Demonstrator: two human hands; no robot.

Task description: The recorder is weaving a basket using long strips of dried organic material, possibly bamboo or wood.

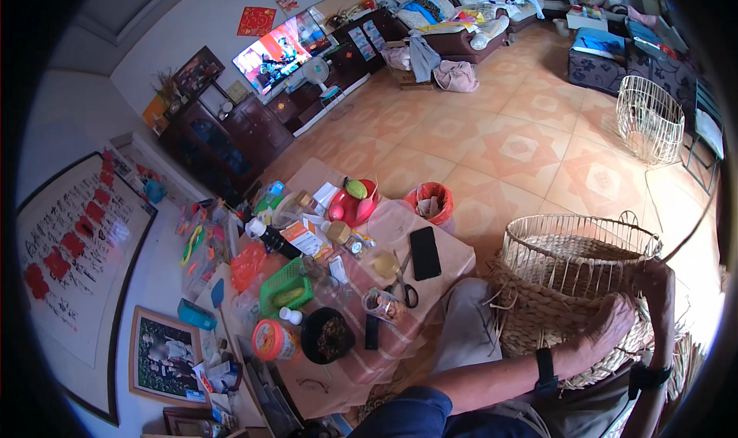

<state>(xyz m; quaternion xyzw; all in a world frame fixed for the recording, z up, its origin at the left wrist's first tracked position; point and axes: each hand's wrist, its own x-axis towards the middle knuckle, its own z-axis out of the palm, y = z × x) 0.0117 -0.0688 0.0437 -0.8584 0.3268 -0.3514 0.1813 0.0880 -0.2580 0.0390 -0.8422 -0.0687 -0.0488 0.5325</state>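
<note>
A half-woven straw basket (538, 300) rests at my lap, with braided sides below and bare upright ribs under its round rim. My left hand (611, 326) is closed against the basket's right side, its fingers partly hidden by the weave and by my other hand. Close beside it, my right hand (655, 280) is closed by the ribs near the rim. From my right hand a long straw strand (696, 227) rises in a curve toward the upper right. Loose straw ends stick out along the basket's left side and below my right wrist.
Left of me, a crowded table holds a black phone (425, 253), scissors (405, 288), a green basket (288, 288), a dark bowl (327, 336) and several jars. A red-lined bin (432, 204) stands beyond. A bare basket frame (649, 123) sits on the tiled floor.
</note>
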